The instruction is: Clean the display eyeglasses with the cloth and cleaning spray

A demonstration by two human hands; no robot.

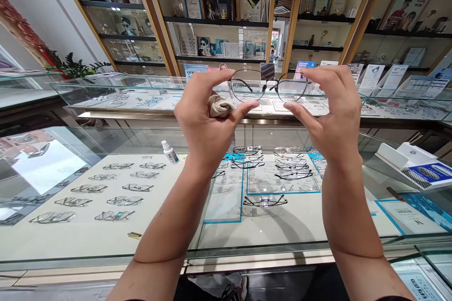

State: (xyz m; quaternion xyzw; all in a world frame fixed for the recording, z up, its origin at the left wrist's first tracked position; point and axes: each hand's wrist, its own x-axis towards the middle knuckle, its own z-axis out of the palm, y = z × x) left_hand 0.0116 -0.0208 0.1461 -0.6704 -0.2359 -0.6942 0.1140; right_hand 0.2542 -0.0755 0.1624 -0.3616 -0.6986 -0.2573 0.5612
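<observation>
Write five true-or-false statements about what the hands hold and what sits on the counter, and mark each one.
1. The left hand and right hand both hold one pair of eyeglasses. True.
2. The left hand also clutches a beige cloth. True.
3. The eyeglasses have a thick red frame. False: the frame is thin and dark.
4. The right hand holds the small white bottle. False: it sits on the glass counter, apart from both hands.
5. No eyewear lies under the counter glass. False: rows of display frames lie inside.
</observation>
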